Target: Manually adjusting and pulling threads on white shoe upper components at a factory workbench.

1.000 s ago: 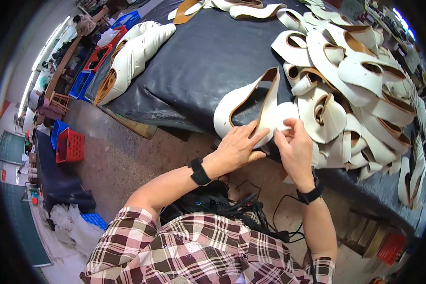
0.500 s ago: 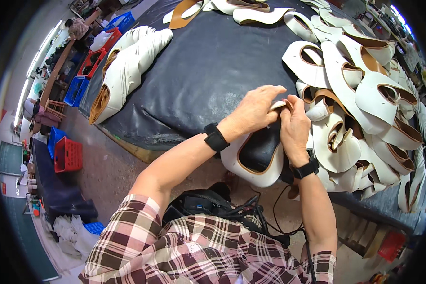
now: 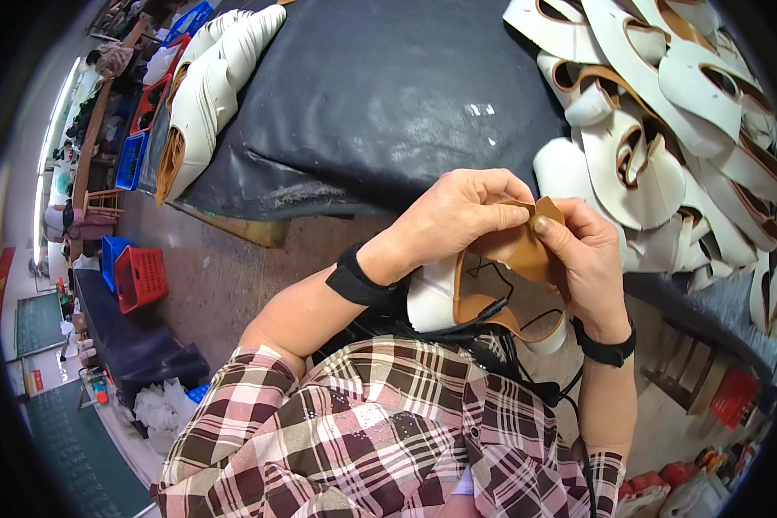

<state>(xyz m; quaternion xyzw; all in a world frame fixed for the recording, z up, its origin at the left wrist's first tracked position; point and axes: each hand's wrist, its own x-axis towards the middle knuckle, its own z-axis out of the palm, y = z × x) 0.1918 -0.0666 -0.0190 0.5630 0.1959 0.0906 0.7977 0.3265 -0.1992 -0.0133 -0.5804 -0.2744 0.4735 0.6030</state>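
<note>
We are seeing the left hand (image 3: pixel 457 216) curling closed over the top edge of a white shoe upper with tan lining (image 3: pixel 501 285), while the right hand (image 3: pixel 583 255) is pinching its opposite side, close above the lap, below the black table (image 3: pixel 363 104).

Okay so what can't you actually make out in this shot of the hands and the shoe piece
Head view only:
- Fingertips of the left hand: curled behind the tan and white shoe upper.
- Top edge of the upper: covered by both hands; the right hand hides its right side.
- White uppers pile: cut off at the top and right rim.
- Far floor crates: too small for contents.
</note>
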